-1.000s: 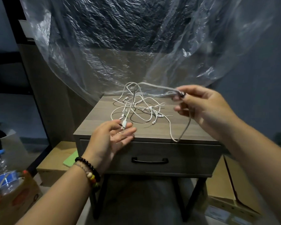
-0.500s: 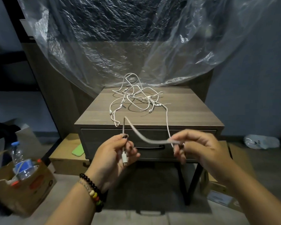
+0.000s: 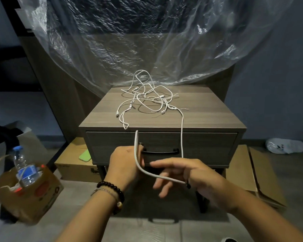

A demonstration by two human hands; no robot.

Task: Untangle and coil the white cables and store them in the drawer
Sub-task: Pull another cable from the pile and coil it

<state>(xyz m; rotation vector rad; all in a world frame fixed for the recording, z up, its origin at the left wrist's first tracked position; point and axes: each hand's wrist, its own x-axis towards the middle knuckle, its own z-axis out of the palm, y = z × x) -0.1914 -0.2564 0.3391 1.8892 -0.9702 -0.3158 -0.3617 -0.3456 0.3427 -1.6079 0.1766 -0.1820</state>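
A tangle of thin white cables (image 3: 147, 96) lies on top of the wooden nightstand (image 3: 208, 116). One thicker white cable (image 3: 182, 137) runs off the front edge and down in front of the shut drawer (image 3: 208, 147) with its black handle (image 3: 160, 151). My left hand (image 3: 125, 165) is closed around one end of this cable, low in front of the drawer. The cable bends up in a loop above my left hand, then curves across to my right hand (image 3: 187, 175). My right hand pinches the cable near the thumb, its other fingers spread.
Clear plastic sheeting (image 3: 147, 41) hangs behind the nightstand. A cardboard box (image 3: 24, 194) with a water bottle (image 3: 23, 168) stands on the floor at left. Flat cartons (image 3: 73, 165) with a green object lie under the nightstand; more cardboard (image 3: 252, 170) lies at right.
Both hands have pulled the thicker cable away from the tangle and down in front of the drawer. The hands have come closer together, and the cable between them now forms a loop.
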